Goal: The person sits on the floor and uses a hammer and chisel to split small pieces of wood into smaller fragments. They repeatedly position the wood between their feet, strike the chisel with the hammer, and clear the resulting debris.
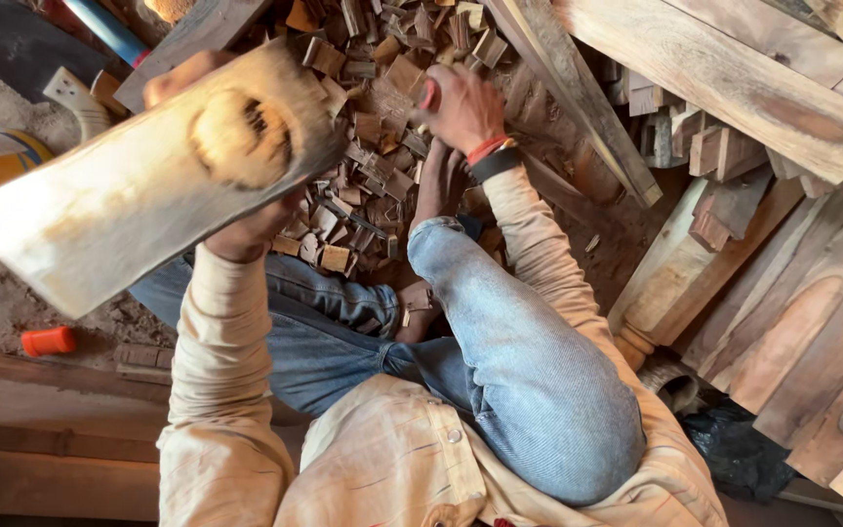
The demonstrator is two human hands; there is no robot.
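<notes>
Sawdust floor, offcut heap ahead, planks stacked at right; you sit among them.
Your left hand (246, 229) clamps fingers around the knotted board (148, 176), raised flat to show its face. Your right hand (462, 105) rests fisted around a red-handled tool (429, 95) over the wood scraps (373, 166); its working end is hidden.

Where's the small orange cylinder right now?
In the head view, the orange cylinder lies on the sandy ground at far left, below the wide plank held in the left hand.
</notes>
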